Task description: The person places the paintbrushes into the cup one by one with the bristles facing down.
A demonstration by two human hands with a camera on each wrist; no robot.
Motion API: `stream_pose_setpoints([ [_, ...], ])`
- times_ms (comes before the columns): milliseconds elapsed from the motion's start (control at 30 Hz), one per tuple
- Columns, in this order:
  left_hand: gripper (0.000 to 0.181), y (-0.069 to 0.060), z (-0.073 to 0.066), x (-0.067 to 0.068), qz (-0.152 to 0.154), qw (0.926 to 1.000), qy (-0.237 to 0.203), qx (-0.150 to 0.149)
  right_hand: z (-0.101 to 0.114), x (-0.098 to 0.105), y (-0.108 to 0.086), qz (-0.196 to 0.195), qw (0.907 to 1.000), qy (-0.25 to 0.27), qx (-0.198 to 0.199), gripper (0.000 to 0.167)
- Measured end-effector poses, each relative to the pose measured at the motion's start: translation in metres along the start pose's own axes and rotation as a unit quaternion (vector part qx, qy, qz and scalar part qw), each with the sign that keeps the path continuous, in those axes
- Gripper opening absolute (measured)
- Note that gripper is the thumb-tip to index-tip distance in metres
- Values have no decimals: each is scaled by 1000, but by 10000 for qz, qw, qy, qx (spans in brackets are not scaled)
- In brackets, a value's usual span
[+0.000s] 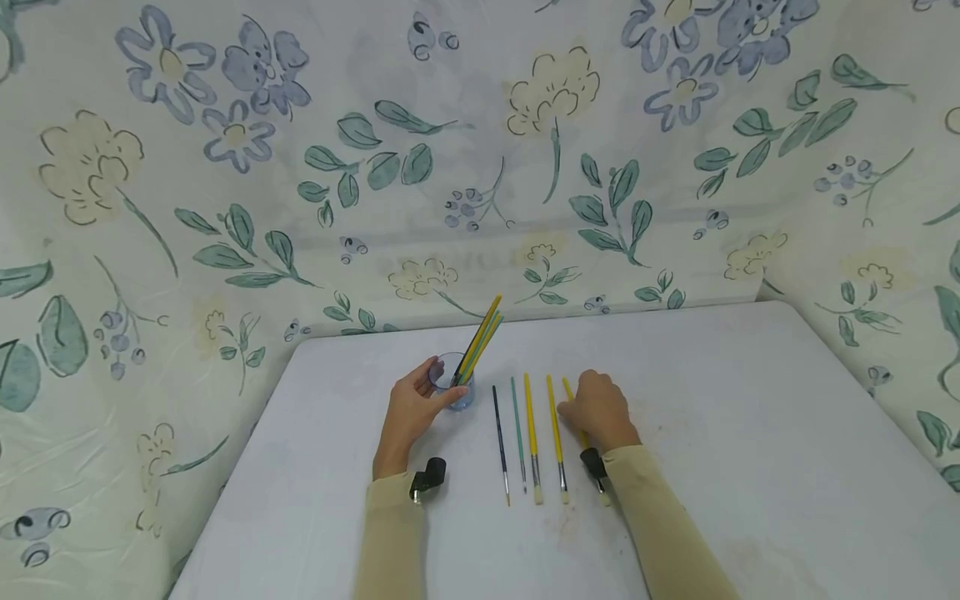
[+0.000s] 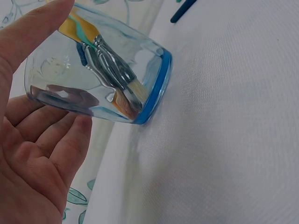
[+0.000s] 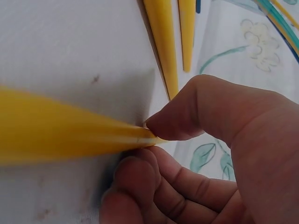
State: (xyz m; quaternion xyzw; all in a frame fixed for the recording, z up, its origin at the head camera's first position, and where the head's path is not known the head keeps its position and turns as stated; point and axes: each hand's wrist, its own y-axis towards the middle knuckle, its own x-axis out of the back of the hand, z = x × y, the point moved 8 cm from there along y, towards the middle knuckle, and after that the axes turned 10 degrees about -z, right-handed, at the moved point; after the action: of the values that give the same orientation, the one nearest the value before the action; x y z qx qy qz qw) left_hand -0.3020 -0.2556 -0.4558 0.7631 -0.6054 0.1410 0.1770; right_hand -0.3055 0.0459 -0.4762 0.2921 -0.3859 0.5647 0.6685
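Observation:
My left hand holds a clear blue-tinted cup, its thumb on one side and fingers on the other. Several paintbrushes lean inside it, bristles down, yellow, teal and dark handles sticking out over the rim. My right hand pinches the tapered handle end of a yellow paintbrush between thumb and fingers. That brush's bristle end points toward the near edge, partly hidden by the right wrist camera. To its left lie a dark brush, a teal brush and two yellow brushes, roughly side by side.
A white-covered table stretches under everything. Behind it hangs a floral sheet, which also rises at both sides. A small black wrist camera sits on the left sleeve, another on the right.

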Motion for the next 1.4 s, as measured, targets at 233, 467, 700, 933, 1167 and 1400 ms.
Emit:
stream_pose_setpoints([
  [233, 94, 0, 1, 0, 5, 9999, 108, 52, -2, 4, 1, -22, 10000, 40, -6, 25],
  [467, 94, 0, 0, 0, 19, 10000, 85, 25, -13, 4, 7, 202, 9989, 386, -164, 26],
  [700, 95, 1, 0, -1, 4, 10000, 39, 8, -16, 11, 9, 265, 9955, 871, -280, 24],
  [933, 95, 0, 2, -1, 6, 10000, 52, 1, -15, 15, 9, 431, 9893, 1359, -308, 25],
  [1167, 95, 1, 2, -1, 14, 10000, 43, -1, -14, 18, 12, 618, 9760, 2055, -370, 31],
  [1400, 94, 1, 2, -1, 7, 10000, 35, 33, -12, 21, 14, 553, 9583, 2750, -543, 31],
])
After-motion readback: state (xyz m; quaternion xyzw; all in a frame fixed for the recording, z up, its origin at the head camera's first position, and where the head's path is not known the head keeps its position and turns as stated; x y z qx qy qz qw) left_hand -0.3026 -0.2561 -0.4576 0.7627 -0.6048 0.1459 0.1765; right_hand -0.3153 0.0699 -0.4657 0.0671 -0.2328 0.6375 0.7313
